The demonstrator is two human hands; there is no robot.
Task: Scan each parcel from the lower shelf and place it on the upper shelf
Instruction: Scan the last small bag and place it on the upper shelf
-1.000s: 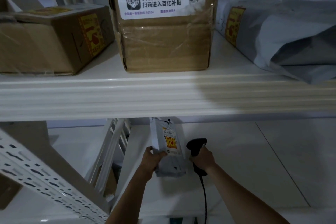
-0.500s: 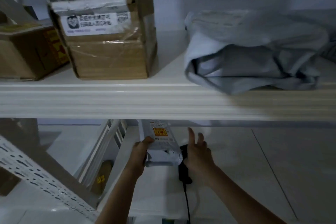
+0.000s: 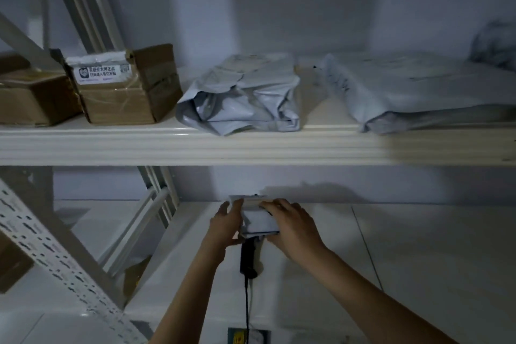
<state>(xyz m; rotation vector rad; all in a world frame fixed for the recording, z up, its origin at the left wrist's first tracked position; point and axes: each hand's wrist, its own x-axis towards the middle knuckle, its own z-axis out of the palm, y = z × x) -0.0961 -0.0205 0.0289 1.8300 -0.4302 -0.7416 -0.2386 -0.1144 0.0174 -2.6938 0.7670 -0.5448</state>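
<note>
Dim parcel storeroom or courier depot: white metal racking with a perforated upright [image 3: 47, 248], taped cardboard boxes [image 3: 122, 86] and grey poly mailers [image 3: 245, 98] lined along the upper shelf [image 3: 195, 145], corded barcode scanner [image 3: 248, 257] on the lower shelf.

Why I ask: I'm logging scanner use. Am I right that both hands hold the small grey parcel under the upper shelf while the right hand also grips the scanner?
Not quite. The head view shows both the left hand and the right hand holding the small grey parcel under the upper shelf, but the scanner lies on the lower shelf below the parcel, in neither hand.
</note>
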